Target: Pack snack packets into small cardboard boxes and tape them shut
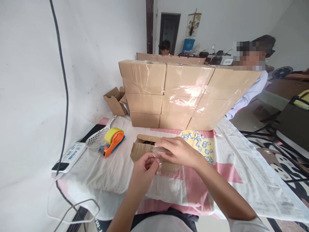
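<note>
The small brown box (140, 150) sits on the table in front of the person, its top partly open and dark inside; I cannot tell what is in it. The left hand (145, 168) has its thumb and fingertips pressed together, pinching a clear bit (159, 165) at the box's near side, perhaps tape or plastic. The right hand (178, 151) lies over the box with its fingers close together, but I cannot tell how hard they hold. The clear bit looks light, thin and slippery, so its edge seems the best place to pinch. The box looks light and a bit stiff, and might dent if squeezed, so its sides seem good to hold. The table wears a white and pink cloth (109, 175) with wrinkles. From the box, a tape cutter (114, 141) is between nine and ten o'clock, a big stack of taped boxes (166, 93) at twelve, a yellow sheet (211, 145) with little packets near three, and another person (257, 85) at two.
</note>
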Motion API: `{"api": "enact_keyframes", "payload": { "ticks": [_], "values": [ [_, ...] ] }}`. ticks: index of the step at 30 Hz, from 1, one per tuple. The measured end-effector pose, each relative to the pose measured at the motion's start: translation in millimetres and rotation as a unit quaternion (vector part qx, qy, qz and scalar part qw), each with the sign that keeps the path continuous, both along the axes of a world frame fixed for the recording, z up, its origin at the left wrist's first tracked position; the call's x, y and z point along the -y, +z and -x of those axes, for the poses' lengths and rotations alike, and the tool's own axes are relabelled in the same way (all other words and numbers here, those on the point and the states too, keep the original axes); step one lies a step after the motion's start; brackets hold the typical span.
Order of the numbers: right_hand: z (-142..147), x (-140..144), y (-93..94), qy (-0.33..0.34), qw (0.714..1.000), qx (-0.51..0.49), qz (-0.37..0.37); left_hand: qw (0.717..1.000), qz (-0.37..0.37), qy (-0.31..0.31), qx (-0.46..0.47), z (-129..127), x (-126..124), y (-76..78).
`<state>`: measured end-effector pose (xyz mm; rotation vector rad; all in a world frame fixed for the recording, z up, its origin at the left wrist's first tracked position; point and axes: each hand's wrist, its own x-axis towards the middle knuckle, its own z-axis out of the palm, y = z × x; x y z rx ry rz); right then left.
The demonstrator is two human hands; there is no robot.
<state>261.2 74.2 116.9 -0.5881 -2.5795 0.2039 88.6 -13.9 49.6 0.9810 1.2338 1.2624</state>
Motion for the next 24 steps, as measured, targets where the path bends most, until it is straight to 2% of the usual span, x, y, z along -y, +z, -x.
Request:
{"api": "enact_keyframes", "payload": {
  "ticks": [2,7,9,11,12,13,14,15,16,17,18,20,22,24],
  "values": [
    [1,0,-3.3,-0.003,1.0,-0.013,-0.004,1.0,0.002,-0.001,0.004,-1,0,-0.2],
    [6,-6,-10.6,0.004,0.993,-0.098,0.065,1.0,0.005,0.009,0.0,-8,-2,1.4],
    [7,-3,-10.3,0.011,0.992,-0.116,0.051,1.0,0.002,0.001,0.001,-2,-5,5.8],
    [4,7,-5.0,0.036,0.993,-0.112,0.006,1.0,-0.001,0.007,-0.001,19,-9,13.9],
    [1,15,-0.1,0.052,0.992,-0.116,-0.021,0.999,-0.006,0.039,-0.007,35,-9,19.0],
    [-4,25,5.9,0.067,0.988,-0.129,-0.047,0.995,-0.017,0.097,-0.017,53,-8,24.2],
    [-9,34,12.5,0.078,0.983,-0.148,-0.069,0.982,-0.029,0.184,-0.036,70,-6,29.1],
    [-15,43,19.3,0.084,0.978,-0.171,-0.083,0.956,-0.042,0.286,-0.059,87,-2,33.2],
    [-20,51,25.4,0.084,0.973,-0.193,-0.091,0.928,-0.054,0.361,-0.079,100,2,36.0],
    [-23,57,30.2,0.076,0.972,-0.205,-0.089,0.912,-0.063,0.394,-0.098,108,6,37.3],
    [-25,59,33.4,0.06,0.974,-0.206,-0.078,0.907,-0.072,0.399,-0.112,111,10,36.8],
    [-21,55,34.0,0.01,0.983,-0.183,-0.013,0.928,-0.083,0.338,-0.131,102,14,31.2],
    [-11,40,28.0,-0.034,0.982,-0.156,0.099,0.95,-0.085,0.266,-0.141,82,13,22.3],
    [1,18,18.5,-0.05,0.965,-0.138,0.215,0.959,-0.085,0.215,-0.164,60,10,14.6]
  ]
}}
